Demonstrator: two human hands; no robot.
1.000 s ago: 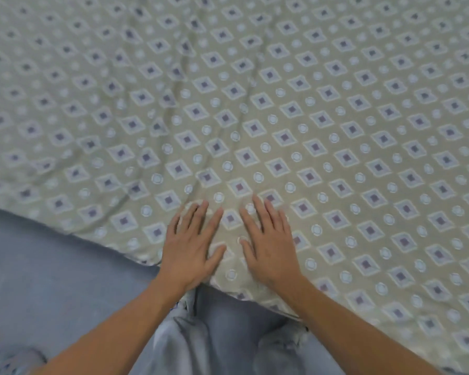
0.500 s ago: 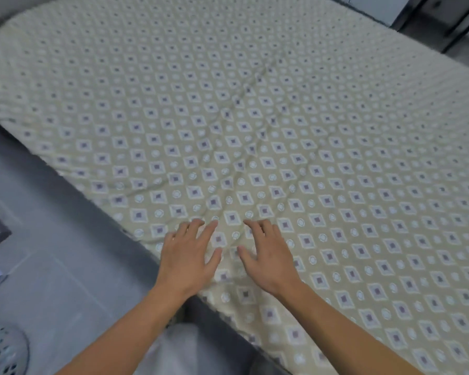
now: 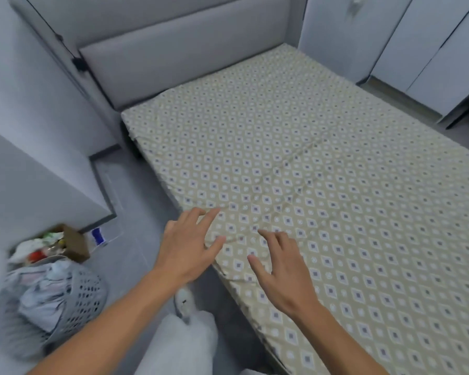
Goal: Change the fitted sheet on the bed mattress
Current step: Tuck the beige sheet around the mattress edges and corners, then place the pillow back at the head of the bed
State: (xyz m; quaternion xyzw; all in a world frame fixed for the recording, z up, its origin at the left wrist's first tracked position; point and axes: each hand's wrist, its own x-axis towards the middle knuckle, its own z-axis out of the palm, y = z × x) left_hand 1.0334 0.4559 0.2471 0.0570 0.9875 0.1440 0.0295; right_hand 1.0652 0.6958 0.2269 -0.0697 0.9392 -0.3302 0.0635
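Since the earlier frame both hands had lifted and spread apart at the near left edge of the fitted sheet [image 3: 322, 185], which covered the mattress. The left hand [image 3: 187, 250] and right hand [image 3: 279, 269] had fingers straight and released, grasping nothing.

Both hands hover with fingers spread over the near edge of the patterned fitted sheet [image 3: 322, 185], which covers the mattress. The left hand [image 3: 190, 244] sits at the bed's edge, its fingertips reaching over the sheet; the right hand [image 3: 282, 269] is just beside it, above the fabric. Beyond the hands stands a grey headboard [image 3: 179, 60]. Left of the left hand, on the floor [image 3: 136, 212], is a full laundry basket [image 3: 65, 296].
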